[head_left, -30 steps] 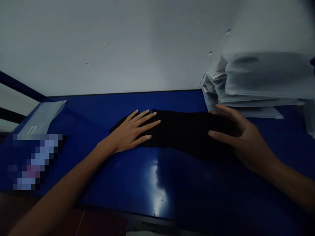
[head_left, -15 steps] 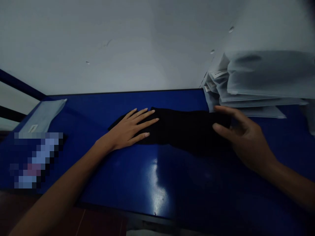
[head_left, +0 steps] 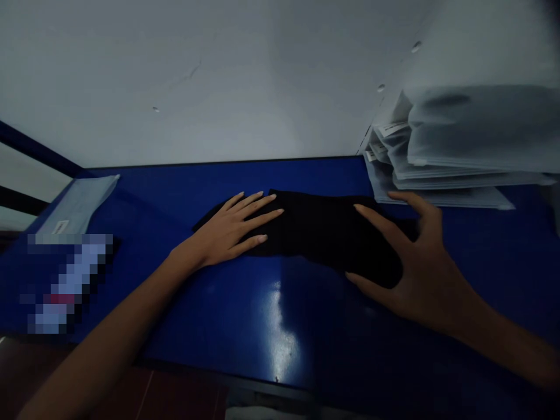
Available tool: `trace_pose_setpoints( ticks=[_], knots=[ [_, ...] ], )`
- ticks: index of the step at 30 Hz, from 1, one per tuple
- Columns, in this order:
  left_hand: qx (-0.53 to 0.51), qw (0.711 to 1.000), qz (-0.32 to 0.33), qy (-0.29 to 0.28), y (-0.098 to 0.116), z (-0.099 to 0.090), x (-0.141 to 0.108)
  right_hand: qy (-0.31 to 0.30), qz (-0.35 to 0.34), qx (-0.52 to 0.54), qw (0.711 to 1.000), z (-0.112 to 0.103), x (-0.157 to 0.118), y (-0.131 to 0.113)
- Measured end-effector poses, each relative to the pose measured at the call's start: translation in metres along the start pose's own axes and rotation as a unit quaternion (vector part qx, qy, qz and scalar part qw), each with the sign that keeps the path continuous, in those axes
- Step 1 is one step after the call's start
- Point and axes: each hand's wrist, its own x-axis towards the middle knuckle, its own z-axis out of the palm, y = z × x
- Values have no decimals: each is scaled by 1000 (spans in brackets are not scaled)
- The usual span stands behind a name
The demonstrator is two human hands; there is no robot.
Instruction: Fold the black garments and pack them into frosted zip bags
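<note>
A long piece of black cloth (head_left: 319, 224) lies flat across the middle of the blue table (head_left: 210, 315). On its left end rests my left hand (head_left: 234, 230), palm down with the fingers spread. My right hand (head_left: 411, 256) is at the cloth's right end, thumb and fingers wide apart around the dark fabric. Whether the right fingertips touch the cloth is hard to tell in the dim light.
Frosted plastic bags (head_left: 476, 134) are stacked at the back right, against the pale wall (head_left: 219, 76). A single flat bag (head_left: 79, 204) with a label lies at the left end. Near it is a blurred-out object (head_left: 74, 286).
My right hand has moved a little left and its thumb and fingers have spread wider over the cloth's right end. My left hand has stayed in place.
</note>
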Motion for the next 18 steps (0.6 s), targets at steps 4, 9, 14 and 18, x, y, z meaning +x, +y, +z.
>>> trace_pose_setpoints(
  ticks=[4,9,14,18],
  knots=[
    [-6,1000,0,3,1,-1,0,-10,-6,45,999,0,-2,-3],
    [1,1000,3,-9,1,-3,-1,-13,57,136,989,-12,6,9],
    [16,1000,9,-7,0,-1,-1,54,150,208,965,-16,14,21],
    [13,1000,5,-5,1,2,0,93,171,143,970,-9,14,21]
  ],
)
